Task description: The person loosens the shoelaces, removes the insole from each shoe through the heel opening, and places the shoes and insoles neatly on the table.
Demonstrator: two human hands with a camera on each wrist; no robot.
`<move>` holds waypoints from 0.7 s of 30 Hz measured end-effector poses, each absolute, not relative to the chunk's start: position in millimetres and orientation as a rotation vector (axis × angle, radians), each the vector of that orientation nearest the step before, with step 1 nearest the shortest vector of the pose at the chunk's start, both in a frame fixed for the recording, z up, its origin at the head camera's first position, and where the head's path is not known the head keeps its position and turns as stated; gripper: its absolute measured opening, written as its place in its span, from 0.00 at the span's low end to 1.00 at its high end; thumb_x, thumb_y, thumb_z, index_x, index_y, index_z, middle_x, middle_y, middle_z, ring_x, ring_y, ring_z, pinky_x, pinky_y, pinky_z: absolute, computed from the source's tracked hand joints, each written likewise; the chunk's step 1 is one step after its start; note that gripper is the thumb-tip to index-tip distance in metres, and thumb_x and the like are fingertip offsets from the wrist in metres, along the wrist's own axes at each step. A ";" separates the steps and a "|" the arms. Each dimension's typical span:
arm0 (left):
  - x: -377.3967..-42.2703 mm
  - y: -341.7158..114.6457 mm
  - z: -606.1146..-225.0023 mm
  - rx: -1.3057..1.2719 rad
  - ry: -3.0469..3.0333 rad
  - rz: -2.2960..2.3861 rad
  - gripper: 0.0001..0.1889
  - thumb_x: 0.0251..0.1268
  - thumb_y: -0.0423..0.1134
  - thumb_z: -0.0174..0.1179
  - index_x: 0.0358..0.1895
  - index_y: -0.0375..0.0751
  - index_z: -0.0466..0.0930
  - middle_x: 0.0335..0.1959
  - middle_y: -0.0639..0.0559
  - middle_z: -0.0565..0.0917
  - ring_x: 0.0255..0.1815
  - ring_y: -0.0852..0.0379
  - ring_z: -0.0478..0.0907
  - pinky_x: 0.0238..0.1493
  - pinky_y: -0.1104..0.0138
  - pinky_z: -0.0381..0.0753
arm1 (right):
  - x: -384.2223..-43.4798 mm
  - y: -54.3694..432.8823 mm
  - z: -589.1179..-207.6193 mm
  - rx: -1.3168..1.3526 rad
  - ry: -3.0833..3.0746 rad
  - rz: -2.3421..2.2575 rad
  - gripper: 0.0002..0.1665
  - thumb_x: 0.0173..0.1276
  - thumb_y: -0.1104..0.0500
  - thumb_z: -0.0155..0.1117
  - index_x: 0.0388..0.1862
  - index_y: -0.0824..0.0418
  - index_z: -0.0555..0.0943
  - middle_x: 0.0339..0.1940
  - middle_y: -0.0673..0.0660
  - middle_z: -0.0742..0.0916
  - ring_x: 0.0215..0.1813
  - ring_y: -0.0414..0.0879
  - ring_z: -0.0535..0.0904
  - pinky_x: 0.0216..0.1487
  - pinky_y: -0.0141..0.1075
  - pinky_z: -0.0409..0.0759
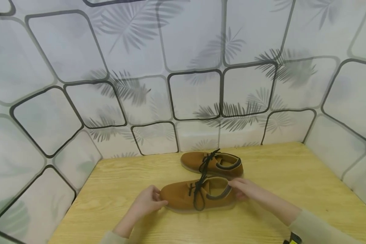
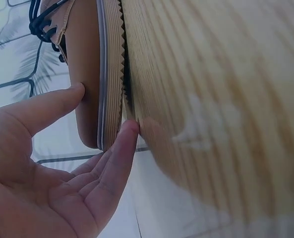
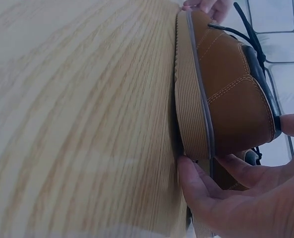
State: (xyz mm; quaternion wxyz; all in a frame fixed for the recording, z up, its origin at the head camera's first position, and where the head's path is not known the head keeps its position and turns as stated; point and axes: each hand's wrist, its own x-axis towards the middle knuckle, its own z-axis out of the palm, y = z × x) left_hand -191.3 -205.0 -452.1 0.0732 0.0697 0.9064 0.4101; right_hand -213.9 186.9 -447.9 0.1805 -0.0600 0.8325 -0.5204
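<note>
Near shoe (image 1: pixel 180 196) lies on or barely above bench (image 1: pixel 125 173), in front of far shoe (image 1: pixel 193 160), long axis left-right between both hands: left hand's (image 1: pixel 147 202) fingers grip toe, right hand's (image 1: pixel 245 189) heel.

No text, label, brand, number or sign can be read in any of the three views; at the lower right edge of the head view, a small black and yellow item (image 1: pixel 295 238) is seen beside the sleeve (image 1: pixel 318 227), too small for any marking to be made out
</note>
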 end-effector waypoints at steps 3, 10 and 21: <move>-190.2 -203.8 -451.4 0.227 2.723 1.232 0.24 0.60 0.35 0.76 0.52 0.25 0.76 0.36 0.45 0.88 0.31 0.56 0.85 0.35 0.66 0.84 | -211.9 189.7 -447.8 -0.160 2.333 -1.484 0.38 0.78 0.49 0.50 0.70 0.81 0.70 0.60 0.77 0.82 0.52 0.53 0.85 0.56 0.49 0.88; -190.9 -204.5 -452.1 0.229 2.751 1.216 0.23 0.61 0.36 0.76 0.53 0.27 0.78 0.40 0.44 0.89 0.40 0.50 0.87 0.42 0.58 0.88 | -209.2 192.9 -447.8 -0.130 2.298 -1.521 0.37 0.76 0.49 0.53 0.69 0.80 0.72 0.50 0.65 0.84 0.47 0.48 0.83 0.52 0.43 0.88; -195.3 -200.1 -456.6 0.204 2.683 1.413 0.28 0.57 0.28 0.76 0.61 0.27 0.77 0.56 0.30 0.85 0.56 0.33 0.85 0.53 0.49 0.89 | -210.2 196.7 -446.3 -0.199 2.301 -1.492 0.40 0.76 0.48 0.52 0.71 0.81 0.69 0.54 0.72 0.84 0.51 0.51 0.85 0.57 0.48 0.87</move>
